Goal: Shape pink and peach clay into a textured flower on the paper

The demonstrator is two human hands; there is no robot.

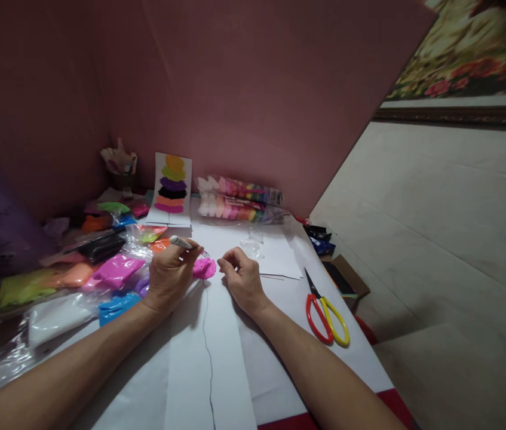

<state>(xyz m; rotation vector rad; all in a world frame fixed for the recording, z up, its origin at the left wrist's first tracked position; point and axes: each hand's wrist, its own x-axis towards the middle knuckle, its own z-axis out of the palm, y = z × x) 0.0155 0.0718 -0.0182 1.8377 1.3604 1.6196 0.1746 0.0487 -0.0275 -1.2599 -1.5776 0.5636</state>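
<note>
My left hand grips a fork with a pale handle. Its tines point down at a flattened lump of bright pink clay. The clay lies at the far end of a white paper strip, above a wavy dark line drawn along the strip. Just right of the clay, my right hand is closed, thumb and fingertips pinched together. Whatever is between those fingertips, if anything, is too small to make out. Part of the clay's left side is hidden behind my left hand.
Clear bags of coloured clay crowd the left side. Scissors with red and yellow handles lie right. A card with stacked colour bands leans at the back, beside packs of clay. A fork stands near the cup.
</note>
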